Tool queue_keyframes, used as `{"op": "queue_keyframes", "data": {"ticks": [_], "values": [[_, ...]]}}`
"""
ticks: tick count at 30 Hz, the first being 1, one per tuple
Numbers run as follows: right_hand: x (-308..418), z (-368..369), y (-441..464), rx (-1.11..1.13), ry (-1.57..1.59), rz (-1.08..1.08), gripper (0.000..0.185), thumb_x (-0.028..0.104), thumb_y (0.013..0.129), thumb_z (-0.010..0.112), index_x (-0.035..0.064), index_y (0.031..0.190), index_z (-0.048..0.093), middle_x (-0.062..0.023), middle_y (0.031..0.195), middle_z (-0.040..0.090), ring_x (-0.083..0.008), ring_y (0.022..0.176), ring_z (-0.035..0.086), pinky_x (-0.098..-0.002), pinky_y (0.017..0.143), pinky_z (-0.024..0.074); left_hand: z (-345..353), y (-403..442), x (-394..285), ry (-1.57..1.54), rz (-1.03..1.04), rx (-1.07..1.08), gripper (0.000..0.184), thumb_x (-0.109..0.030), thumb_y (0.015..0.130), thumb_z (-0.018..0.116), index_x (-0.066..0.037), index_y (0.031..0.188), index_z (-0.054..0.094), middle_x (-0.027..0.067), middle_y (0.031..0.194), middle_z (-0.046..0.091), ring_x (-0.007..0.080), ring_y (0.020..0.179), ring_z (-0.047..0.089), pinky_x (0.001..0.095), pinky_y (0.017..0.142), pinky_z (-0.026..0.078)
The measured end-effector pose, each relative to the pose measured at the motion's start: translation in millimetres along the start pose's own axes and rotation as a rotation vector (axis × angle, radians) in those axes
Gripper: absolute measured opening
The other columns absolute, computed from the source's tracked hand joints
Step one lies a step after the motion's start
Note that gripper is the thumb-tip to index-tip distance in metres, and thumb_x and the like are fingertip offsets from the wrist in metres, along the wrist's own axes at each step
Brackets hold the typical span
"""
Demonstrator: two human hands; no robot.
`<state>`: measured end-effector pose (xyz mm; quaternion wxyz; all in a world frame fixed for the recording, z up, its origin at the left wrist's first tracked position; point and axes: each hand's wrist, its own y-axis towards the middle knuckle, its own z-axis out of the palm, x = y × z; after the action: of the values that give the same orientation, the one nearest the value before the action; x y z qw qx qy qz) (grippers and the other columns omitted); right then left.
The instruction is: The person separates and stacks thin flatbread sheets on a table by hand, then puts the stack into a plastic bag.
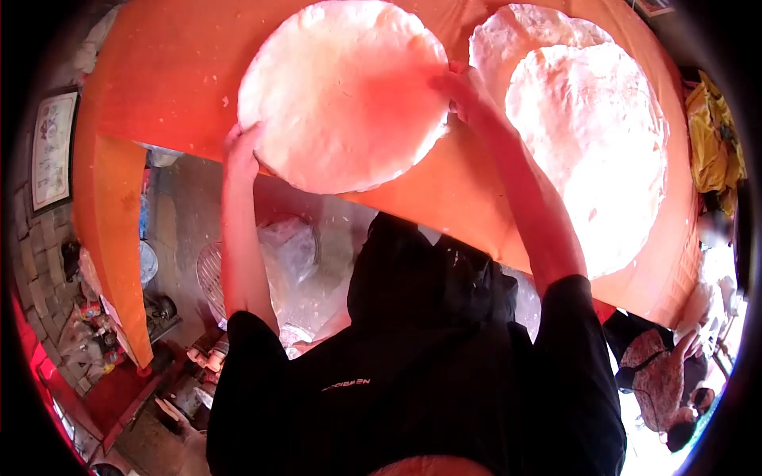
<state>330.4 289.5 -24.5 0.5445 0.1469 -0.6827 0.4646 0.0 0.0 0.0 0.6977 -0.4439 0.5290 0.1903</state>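
A large, round, pale flatbread (pixel 337 95) lies at the near edge of an orange-covered table (pixel 175 71). At its left rim is my left hand (pixel 243 148), its fingers closed on the edge. My right hand (pixel 460 89) grips the opposite rim at the upper right, fingers bent around it. To the right, two more flatbreads overlap: one (pixel 504 47) lies behind and partly under a brightly lit one (pixel 587 151).
An orange cloth flap (pixel 119 238) hangs at the left, near a framed sheet (pixel 54 151) on the wall. Below the table are a wire rack (pixel 210 274) and a plastic bag (pixel 290 246). Yellow cloth (pixel 710 143) hangs at the far right; people are partly visible at the lower right.
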Motion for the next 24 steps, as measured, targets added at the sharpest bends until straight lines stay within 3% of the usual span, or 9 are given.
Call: {"op": "queue_keyframes", "data": {"ticks": [3,5,6,10,12,13,18,19,24], "values": [[24.7,17.9,-21.9,-0.1,0.1,-0.153,0.046,0.032,0.08,0.068,0.0081,0.118,0.059,-0.0116,0.095,0.07,-0.0252,0.08,0.068,-0.0344,0.069,0.0527,-16.3,15.5,8.7,0.091,0.136,-0.058,0.042,-0.007,0.081,0.068,-0.001,0.12,0.054,0.01,0.109,0.061,0.0198,0.1,0.057,0.0317,0.088,0.046],[41.0,18.9,-55.1,-0.548,-0.601,-0.241,0.05,0.031,0.077,0.071,0.0033,0.117,0.057,-0.013,0.084,0.07,-0.0238,0.075,0.067,-0.0338,0.068,0.0524,-31.3,3.7,11.4,0.316,0.277,-0.181,0.048,-0.011,0.079,0.071,-0.002,0.123,0.053,0.0099,0.108,0.06,0.0183,0.099,0.056,0.0307,0.085,0.047],[27.5,10.1,-61.5,-0.564,-0.616,-0.28,0.052,0.029,0.076,0.073,0.0021,0.117,0.057,-0.0137,0.08,0.069,-0.0241,0.075,0.067,-0.032,0.071,0.0519,-33.9,5.1,7.2,0.58,0.341,-0.288,0.051,-0.016,0.08,0.073,-0.004,0.125,0.052,0.009,0.108,0.06,0.0185,0.096,0.057,0.0312,0.084,0.048],[51.7,34.8,-141.0,-0.52,-0.451,-0.262,0.039,0.01,0.078,0.072,0.0027,0.115,0.06,-0.0087,0.096,0.068,-0.0158,0.08,0.063,-0.0284,0.068,0.0499,38.6,-48.5,-49.9,1.124,0.683,-0.229,0.053,-0.024,0.082,0.068,-0.005,0.128,0.052,0.0199,0.126,0.056,0.0304,0.115,0.055,0.0381,0.097,0.042],[47.0,20.2,-174.8,-0.58,-0.604,-0.472,0.035,0.014,0.075,0.072,0.0021,0.106,0.062,-0.0173,0.089,0.065,-0.0337,0.078,0.064,-0.0379,0.066,0.0507,77.6,-66.3,-51.4,1.193,0.813,-0.027,0.052,-0.022,0.08,0.068,-0.004,0.126,0.054,0.022,0.128,0.051,0.0354,0.12,0.048,0.0411,0.1,0.039],[30.3,9.9,-185.8,-0.614,-0.639,-0.405,0.035,0.014,0.075,0.072,0.0017,0.107,0.062,-0.0165,0.091,0.066,-0.0326,0.078,0.064,-0.0368,0.067,0.0512,87.3,-64.7,-40.9,1.232,0.941,0.106,0.052,-0.022,0.079,0.069,-0.004,0.125,0.054,0.0222,0.13,0.049,0.0363,0.123,0.045,0.042,0.101,0.038],[-63.1,-154.0,-270.9,-1.147,0.182,-0.062,0.032,0.011,0.08,0.067,-0.0035,0.108,0.06,-0.011,0.079,0.066,-0.0141,0.065,0.059,-0.0254,0.058,0.0494,91.2,-44.9,6.8,1.344,0.867,0.285,0.051,-0.022,0.076,0.07,-0.004,0.121,0.057,0.02,0.134,0.045,0.0349,0.126,0.041,0.042,0.103,0.036],[-72.2,-181.1,-287.2,-1.282,-0.031,0.089,0.035,0.015,0.08,0.068,-0.0036,0.108,0.059,-0.0127,0.08,0.064,-0.0163,0.067,0.06,-0.0277,0.058,0.051,90.0,-51.8,0.9,1.341,0.796,0.283,0.05,-0.022,0.076,0.07,-0.004,0.121,0.057,0.0193,0.134,0.046,0.034,0.126,0.042,0.0417,0.103,0.036],[-90.4,-237.3,-307.2,-0.983,0.561,0.34,0.029,0.022,0.081,0.068,0.0021,0.101,0.061,-0.0164,0.084,0.065,-0.0264,0.071,0.066,-0.035,0.067,0.0578,129.4,-93.2,-10.7,1.176,0.886,0.224,0.04,-0.008,0.078,0.068,-0.001,0.116,0.057,0.0149,0.115,0.057,0.0297,0.11,0.055,0.0379,0.093,0.045]]}}
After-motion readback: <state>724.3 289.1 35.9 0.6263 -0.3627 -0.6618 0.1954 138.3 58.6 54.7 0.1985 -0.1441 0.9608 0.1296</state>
